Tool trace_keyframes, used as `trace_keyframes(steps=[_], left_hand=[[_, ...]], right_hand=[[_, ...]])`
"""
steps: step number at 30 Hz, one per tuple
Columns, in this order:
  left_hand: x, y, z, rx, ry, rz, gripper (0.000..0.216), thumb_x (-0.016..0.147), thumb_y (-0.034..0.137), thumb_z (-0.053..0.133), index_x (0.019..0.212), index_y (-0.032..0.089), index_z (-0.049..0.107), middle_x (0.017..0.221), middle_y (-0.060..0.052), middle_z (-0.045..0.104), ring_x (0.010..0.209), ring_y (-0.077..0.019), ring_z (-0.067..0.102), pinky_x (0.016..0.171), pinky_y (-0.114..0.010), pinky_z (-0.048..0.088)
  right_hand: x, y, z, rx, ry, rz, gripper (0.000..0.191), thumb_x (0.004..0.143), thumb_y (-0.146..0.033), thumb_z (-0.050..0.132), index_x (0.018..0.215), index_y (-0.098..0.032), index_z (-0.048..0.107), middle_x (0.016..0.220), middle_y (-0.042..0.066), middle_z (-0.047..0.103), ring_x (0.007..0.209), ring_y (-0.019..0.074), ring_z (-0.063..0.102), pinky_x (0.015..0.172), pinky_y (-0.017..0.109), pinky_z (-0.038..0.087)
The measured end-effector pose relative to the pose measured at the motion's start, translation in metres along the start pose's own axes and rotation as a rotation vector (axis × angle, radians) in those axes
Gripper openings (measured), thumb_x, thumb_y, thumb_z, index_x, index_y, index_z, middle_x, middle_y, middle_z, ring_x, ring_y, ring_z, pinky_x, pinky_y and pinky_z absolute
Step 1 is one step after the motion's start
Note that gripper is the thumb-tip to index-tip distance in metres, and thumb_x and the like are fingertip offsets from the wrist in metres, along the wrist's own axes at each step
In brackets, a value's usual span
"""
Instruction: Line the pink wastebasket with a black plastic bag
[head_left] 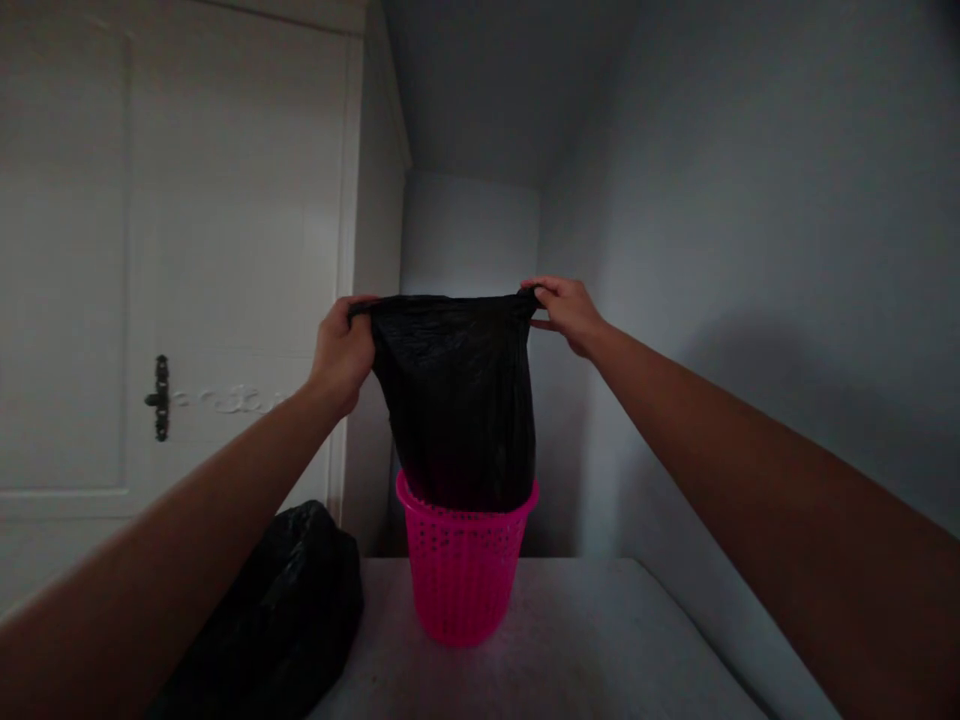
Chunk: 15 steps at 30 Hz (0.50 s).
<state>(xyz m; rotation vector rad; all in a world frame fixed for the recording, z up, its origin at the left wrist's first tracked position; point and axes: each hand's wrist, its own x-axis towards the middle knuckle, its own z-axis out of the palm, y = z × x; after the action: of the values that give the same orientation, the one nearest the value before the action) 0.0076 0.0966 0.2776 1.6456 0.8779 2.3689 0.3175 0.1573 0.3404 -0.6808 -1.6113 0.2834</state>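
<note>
Stretched between my hands is a black plastic bag (pixel 459 400), its top edge pulled taut. My left hand (pixel 342 352) is closed on the bag's upper left corner. With thumb and fingers, my right hand (pixel 564 312) pinches the upper right corner. Below them a pink perforated plastic basket (pixel 466 580) stands upright on a pale surface. The lower part of the bag hangs down into the basket's mouth, so its bottom is mostly hidden behind the rim. Neither hand touches the basket.
A full-looking, crumpled black bag (pixel 289 620) rests at the lower left, partly behind my left forearm. A white cabinet (pixel 247 200) with a dark handle (pixel 160 398) rises on the left. A pale wall (pixel 787 200) bounds the right side of the surface (pixel 585 640).
</note>
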Motion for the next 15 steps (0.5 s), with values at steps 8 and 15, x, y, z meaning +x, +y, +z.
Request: trace_keyframes(steps=[8,15], left_hand=[[-0.003,0.014,0.019,-0.259,-0.138,-0.043,0.021,0.099,0.02,0.055,0.116,0.024,0.066,0.104,-0.004,0.072,0.096,-0.0192,0.068,0.084,-0.032,0.058],[-0.015,0.033,0.039,-0.682,-0.441,-0.152,0.036,0.082,-0.003,0.07,0.11,0.019,0.067,0.118,-0.005,0.073,0.113,-0.0162,0.07,0.106,-0.033,0.055]], right_hand=[[0.027,-0.032,-0.014,-0.061,-0.079,-0.148,0.047,0.104,-0.025,0.057,0.15,-0.03,0.054,0.156,0.004,0.056,0.142,0.0261,0.05,0.109,0.064,0.051],[0.047,-0.057,-0.056,-0.269,0.285,-0.494,0.069,0.101,-0.046,0.07,0.161,-0.03,0.039,0.163,0.005,0.049,0.16,0.026,0.019,0.135,0.051,0.014]])
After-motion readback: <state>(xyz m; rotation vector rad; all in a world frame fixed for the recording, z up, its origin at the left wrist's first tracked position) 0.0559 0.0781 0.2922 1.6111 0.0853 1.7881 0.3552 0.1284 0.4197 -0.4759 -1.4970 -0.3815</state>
